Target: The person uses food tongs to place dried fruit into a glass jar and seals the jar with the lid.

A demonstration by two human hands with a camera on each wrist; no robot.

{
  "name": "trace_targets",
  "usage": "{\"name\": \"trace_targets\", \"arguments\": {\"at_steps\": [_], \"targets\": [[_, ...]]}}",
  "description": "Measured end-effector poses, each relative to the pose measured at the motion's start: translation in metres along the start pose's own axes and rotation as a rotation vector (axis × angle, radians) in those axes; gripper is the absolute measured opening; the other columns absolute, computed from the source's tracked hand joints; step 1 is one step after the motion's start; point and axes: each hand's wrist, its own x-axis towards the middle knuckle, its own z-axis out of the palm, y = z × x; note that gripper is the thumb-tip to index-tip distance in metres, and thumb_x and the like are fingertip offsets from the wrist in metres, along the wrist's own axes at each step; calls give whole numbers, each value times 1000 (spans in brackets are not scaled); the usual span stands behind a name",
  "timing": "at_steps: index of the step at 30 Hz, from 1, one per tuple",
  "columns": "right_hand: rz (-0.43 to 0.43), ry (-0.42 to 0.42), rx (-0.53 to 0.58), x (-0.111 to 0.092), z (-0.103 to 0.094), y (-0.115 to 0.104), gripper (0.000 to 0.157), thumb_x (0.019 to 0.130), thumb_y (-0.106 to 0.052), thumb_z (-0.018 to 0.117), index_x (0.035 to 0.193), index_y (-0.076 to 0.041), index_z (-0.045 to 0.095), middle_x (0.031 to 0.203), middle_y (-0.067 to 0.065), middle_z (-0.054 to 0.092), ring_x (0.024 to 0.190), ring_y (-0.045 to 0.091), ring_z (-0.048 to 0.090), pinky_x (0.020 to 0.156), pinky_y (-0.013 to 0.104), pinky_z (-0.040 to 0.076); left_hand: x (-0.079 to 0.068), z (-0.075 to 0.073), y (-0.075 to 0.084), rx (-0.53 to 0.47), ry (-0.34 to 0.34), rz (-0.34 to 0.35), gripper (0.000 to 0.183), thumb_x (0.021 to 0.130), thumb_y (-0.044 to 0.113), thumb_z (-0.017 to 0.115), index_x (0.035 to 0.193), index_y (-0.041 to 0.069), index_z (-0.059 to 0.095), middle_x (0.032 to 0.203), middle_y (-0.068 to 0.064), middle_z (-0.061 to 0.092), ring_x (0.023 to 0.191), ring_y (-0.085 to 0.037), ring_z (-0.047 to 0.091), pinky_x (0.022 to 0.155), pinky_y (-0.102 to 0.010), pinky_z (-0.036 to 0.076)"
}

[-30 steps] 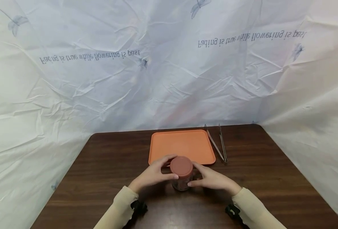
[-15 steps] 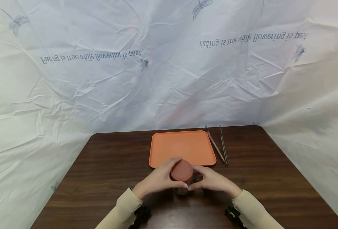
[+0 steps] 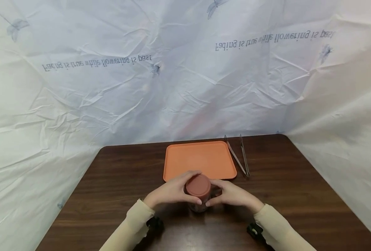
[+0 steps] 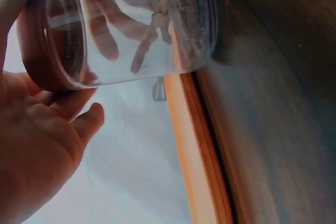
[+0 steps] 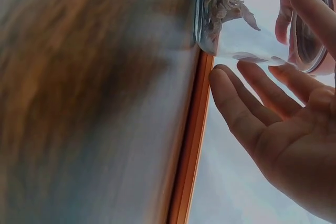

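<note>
A clear jar (image 4: 126, 80) with a reddish-brown lid (image 3: 198, 185) stands upright on the table, near its front middle. Pale, shrivelled dried pieces (image 5: 226, 6) lie at its bottom. My left hand (image 3: 174, 190) grips the lid, thumb on the near side and fingers round the far side. From the right, my right hand (image 3: 235, 196) holds the clear body below the lid between thumb and fingers. Its fingers show through the jar wall in the left wrist view.
Behind the jar lies an orange tray (image 3: 201, 158). Metal tongs (image 3: 245, 161) rest spread at the tray's right side. The dark wooden table (image 3: 119, 181) ends against a white printed sheet (image 3: 185, 87) at the back and sides.
The left hand has moved in from the lid's left side and closed round it, its thumb now farther along the near edge. The right hand has stayed nearly in place at the jar.
</note>
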Motion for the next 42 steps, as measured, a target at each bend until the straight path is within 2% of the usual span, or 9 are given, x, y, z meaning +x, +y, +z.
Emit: {"name": "trace_targets", "arguments": {"at_steps": [4,8,12,16,21,24,32,38,42], "targets": [[13,-31,12,1,0,-1,75,93,-32,75,157,-20,37,147,4,52,129,29,54,100,46,51,-4,3,3,-7,22,-32,96,85,58,75,160,26,24,152,0,43,132,-15,48,104,-41,48],[28,-28,10,0,4,-4,79,94,-33,75,158,-17,33,148,6,50,130,30,53,102,49,49,-12,13,8,-17,87,-100,106,84,61,74,163,27,13,157,-4,37,139,-18,41,107,-46,45],[17,13,-49,0,8,-6,78,92,-37,76,156,-18,35,145,3,53,127,27,55,100,51,49,-17,21,16,-20,160,-148,103,83,63,73,162,22,21,155,-3,39,134,-18,47,104,-45,48],[10,41,-87,1,9,-7,77,91,-41,76,155,-23,38,141,-4,55,124,21,57,100,49,50,-18,21,23,33,185,-162,100,84,66,70,160,17,28,155,-5,40,132,-20,50,101,-44,51],[9,46,-87,0,7,-9,77,90,-41,77,156,-27,38,146,-2,53,128,24,55,99,50,51,-15,16,23,87,182,-126,97,84,65,71,158,15,34,150,-5,46,127,-19,54,98,-39,53],[22,34,-65,-2,9,-8,80,91,-41,76,158,-27,34,151,0,49,134,28,51,101,51,49,-16,14,21,84,166,-94,92,84,62,73,156,17,37,147,-3,50,125,-17,55,97,-37,53],[18,-11,-46,-5,9,-6,83,91,-39,76,159,-26,31,153,0,47,136,28,49,105,49,48,-17,9,12,31,89,-52,89,84,59,76,155,21,39,147,4,50,128,-15,53,100,-38,51],[25,-61,-19,-7,1,-6,85,92,-35,76,160,-19,29,152,3,47,137,30,48,102,47,50,-11,3,6,-25,16,39,85,85,52,79,155,26,39,146,8,50,126,-10,54,99,-34,52],[37,-79,-36,-7,-3,-4,83,91,-36,78,159,-20,33,152,2,48,137,28,48,101,42,51,-7,0,3,-57,-18,66,85,83,49,81,154,28,40,146,10,50,128,-9,52,101,-33,50]]}}
